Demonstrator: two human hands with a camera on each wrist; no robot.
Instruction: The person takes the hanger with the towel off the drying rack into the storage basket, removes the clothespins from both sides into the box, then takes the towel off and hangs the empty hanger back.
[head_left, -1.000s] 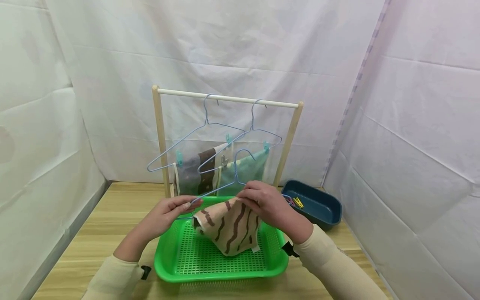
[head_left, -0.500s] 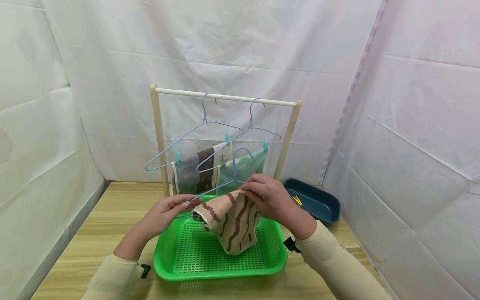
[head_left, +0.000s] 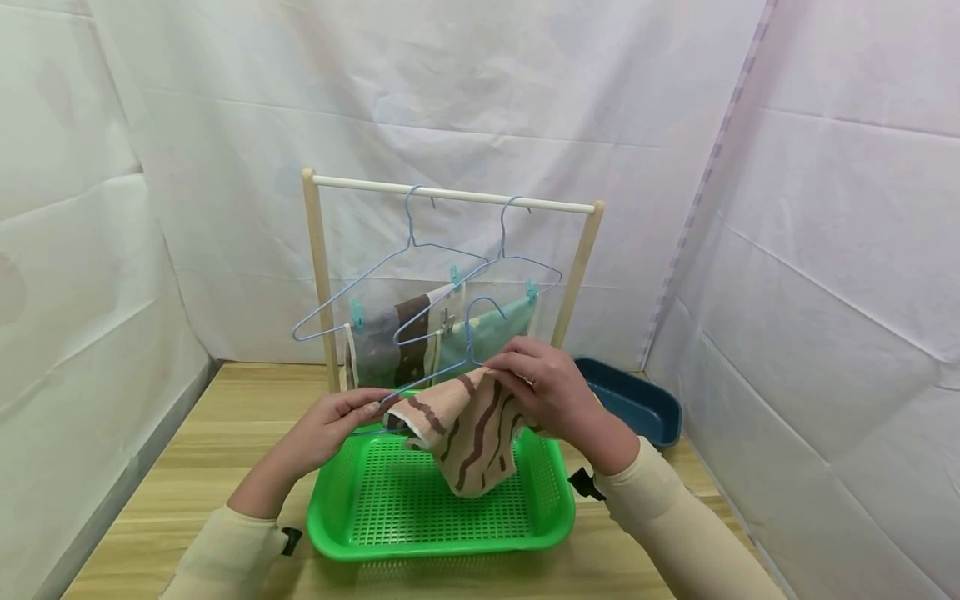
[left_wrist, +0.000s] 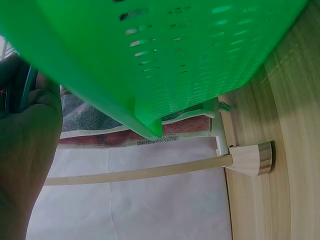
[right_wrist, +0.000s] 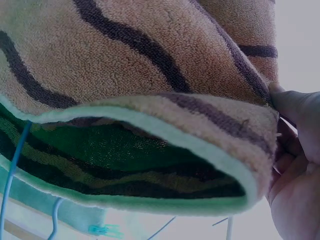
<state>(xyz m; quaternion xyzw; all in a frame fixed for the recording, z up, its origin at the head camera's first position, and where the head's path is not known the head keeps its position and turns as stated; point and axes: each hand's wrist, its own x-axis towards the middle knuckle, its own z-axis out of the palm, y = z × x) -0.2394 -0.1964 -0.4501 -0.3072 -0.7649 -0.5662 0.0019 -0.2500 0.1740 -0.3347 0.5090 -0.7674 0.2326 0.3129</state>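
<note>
My left hand (head_left: pixel 326 429) pinches the left corner of a blue wire hanger (head_left: pixel 423 383), held above a green plastic basket (head_left: pixel 442 550). The hanger's hook points up, and its lower bar runs into a beige towel (head_left: pixel 480 442) with brown wavy stripes. Thumb and fingers of my right hand (head_left: pixel 543 387) pinch the towel's upper edge near the hanger's right side. In the right wrist view the towel (right_wrist: pixel 135 55) is folded over with a pale border, and the right hand (right_wrist: pixel 300 150) grips its end. The hand hides the hanger's right corner.
Behind stands a wooden rack (head_left: pixel 318 258) with a white rail (head_left: pixel 465 196). Two blue hangers hang there, bearing a grey-brown towel (head_left: pixel 382 350) and a teal towel (head_left: pixel 487 342) with clips (head_left: pixel 531 290). A dark blue tray (head_left: pixel 637 404) sits at right, partly behind my right hand.
My right hand has moved up and slightly right, lifting the striped towel's edge toward the hanger. The left hand stays nearly still. The clips in the tray are now mostly covered.
</note>
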